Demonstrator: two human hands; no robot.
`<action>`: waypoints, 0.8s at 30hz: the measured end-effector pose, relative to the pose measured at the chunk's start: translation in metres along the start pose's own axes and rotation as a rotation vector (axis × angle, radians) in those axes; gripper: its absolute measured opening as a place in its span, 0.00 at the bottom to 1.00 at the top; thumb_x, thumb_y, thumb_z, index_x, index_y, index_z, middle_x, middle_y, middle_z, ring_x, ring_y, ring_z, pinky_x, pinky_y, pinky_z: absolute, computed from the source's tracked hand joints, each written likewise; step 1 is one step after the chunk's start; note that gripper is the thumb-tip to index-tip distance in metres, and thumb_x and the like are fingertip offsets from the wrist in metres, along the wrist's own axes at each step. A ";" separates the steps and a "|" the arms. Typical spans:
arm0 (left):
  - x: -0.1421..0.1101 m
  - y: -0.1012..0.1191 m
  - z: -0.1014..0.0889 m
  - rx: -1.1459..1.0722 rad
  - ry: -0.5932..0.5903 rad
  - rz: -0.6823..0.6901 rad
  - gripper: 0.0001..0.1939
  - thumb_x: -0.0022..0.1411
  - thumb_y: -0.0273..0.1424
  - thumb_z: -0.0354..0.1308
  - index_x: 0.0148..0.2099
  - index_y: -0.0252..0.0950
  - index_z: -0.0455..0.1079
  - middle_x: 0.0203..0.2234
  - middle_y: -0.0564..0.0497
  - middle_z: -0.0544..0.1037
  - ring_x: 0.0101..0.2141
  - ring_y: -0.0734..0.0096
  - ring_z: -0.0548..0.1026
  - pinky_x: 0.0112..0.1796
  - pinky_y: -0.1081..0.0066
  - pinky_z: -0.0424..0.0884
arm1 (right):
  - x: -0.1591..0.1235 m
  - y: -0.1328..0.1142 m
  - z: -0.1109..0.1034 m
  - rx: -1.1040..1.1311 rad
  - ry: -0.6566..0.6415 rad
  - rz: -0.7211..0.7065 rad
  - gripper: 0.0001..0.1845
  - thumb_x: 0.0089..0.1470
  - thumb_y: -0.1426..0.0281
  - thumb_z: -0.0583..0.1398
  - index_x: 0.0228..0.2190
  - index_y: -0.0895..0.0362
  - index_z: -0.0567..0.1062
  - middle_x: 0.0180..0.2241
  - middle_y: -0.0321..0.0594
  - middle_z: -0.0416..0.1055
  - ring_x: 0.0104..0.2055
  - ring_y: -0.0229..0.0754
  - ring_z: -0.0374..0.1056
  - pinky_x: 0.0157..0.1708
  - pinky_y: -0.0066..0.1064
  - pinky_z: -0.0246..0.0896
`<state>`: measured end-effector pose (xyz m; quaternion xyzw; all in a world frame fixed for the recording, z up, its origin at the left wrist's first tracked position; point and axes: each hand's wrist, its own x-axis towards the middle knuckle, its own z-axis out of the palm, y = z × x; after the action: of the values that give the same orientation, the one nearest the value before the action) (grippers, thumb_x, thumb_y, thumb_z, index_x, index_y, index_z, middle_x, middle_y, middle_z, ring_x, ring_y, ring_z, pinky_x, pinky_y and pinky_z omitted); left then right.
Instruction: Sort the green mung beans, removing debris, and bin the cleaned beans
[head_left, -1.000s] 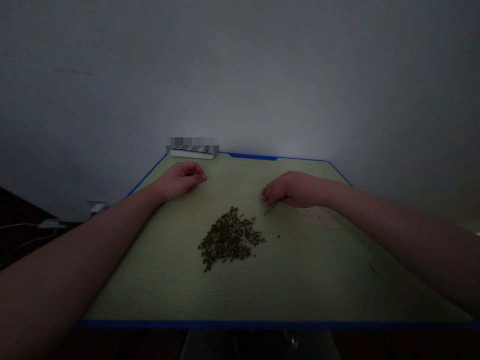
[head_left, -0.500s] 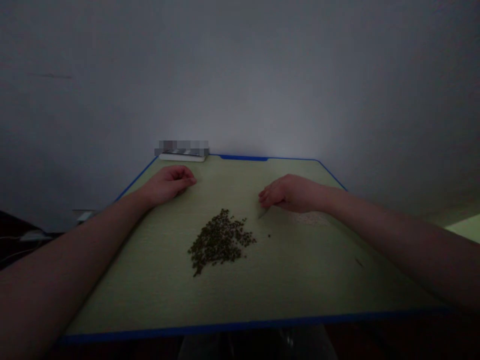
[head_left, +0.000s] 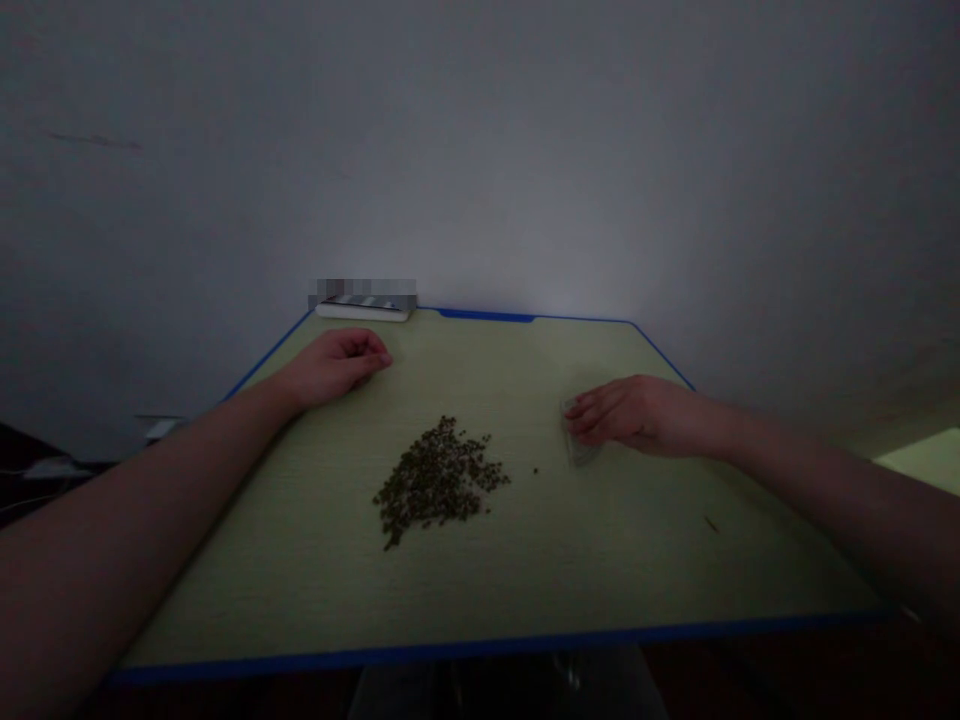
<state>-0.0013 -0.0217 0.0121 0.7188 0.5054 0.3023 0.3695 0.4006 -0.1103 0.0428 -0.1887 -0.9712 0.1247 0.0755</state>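
A loose heap of small dark seed-like grains [head_left: 439, 475] lies on the pale table, and one stray grain [head_left: 535, 471] sits apart to its right. My right hand [head_left: 637, 412] is right of the heap, its fingers bent over a small see-through container [head_left: 582, 453] and touching it. The hand covers much of the container, so its shape and contents are unclear. Behind the heap on the left, my left hand [head_left: 341, 362] rests on the table with fingers curled and thumb against them; nothing shows in it.
The pale table [head_left: 480, 600] has a blue rim [head_left: 487, 655]. At its back left corner lies a white-edged flat object [head_left: 364, 312], partly blurred out. A thin dark sliver [head_left: 711, 524] lies on the right. A grey wall [head_left: 480, 150] stands behind.
My right hand has moved right and slightly nearer, onto the see-through container. The thin pointed thing that showed under its fingers is no longer visible. My left hand stays put.
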 end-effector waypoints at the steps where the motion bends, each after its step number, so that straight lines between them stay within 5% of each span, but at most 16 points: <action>1: 0.000 0.000 0.000 0.005 0.000 -0.004 0.10 0.51 0.39 0.60 0.29 0.37 0.68 0.14 0.58 0.62 0.16 0.77 0.58 0.18 0.75 0.54 | 0.000 0.000 -0.001 0.001 0.028 -0.007 0.17 0.61 0.77 0.54 0.41 0.52 0.82 0.45 0.41 0.81 0.54 0.41 0.73 0.58 0.37 0.65; 5: -0.001 0.003 0.000 0.018 0.008 0.001 0.10 0.50 0.38 0.60 0.29 0.37 0.68 0.14 0.58 0.63 0.16 0.77 0.59 0.18 0.74 0.54 | 0.014 -0.006 0.001 0.016 0.106 -0.058 0.15 0.62 0.74 0.56 0.41 0.52 0.83 0.45 0.42 0.81 0.55 0.42 0.72 0.60 0.39 0.63; 10: -0.003 0.007 0.000 0.011 0.007 0.012 0.08 0.50 0.37 0.59 0.28 0.37 0.68 0.15 0.57 0.63 0.17 0.76 0.59 0.19 0.74 0.55 | 0.029 -0.017 0.011 0.071 -0.006 -0.099 0.17 0.64 0.74 0.53 0.41 0.53 0.82 0.47 0.43 0.80 0.56 0.42 0.71 0.61 0.41 0.61; 19: 0.000 -0.002 -0.001 0.010 0.002 0.024 0.09 0.51 0.38 0.60 0.29 0.38 0.68 0.14 0.58 0.63 0.16 0.77 0.58 0.19 0.74 0.53 | -0.019 -0.005 0.009 0.082 0.062 -0.039 0.15 0.65 0.72 0.55 0.42 0.52 0.81 0.46 0.43 0.81 0.57 0.40 0.70 0.61 0.38 0.61; 24: 0.000 0.001 0.000 0.006 -0.003 0.028 0.10 0.51 0.39 0.61 0.28 0.38 0.67 0.14 0.58 0.62 0.16 0.77 0.57 0.19 0.74 0.54 | 0.005 -0.018 -0.002 -0.053 0.140 0.042 0.18 0.64 0.75 0.54 0.45 0.51 0.81 0.45 0.41 0.81 0.51 0.40 0.74 0.53 0.36 0.68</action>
<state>-0.0009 -0.0218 0.0126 0.7272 0.4957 0.3050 0.3639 0.3903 -0.1239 0.0502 -0.2192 -0.9623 0.0871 0.1357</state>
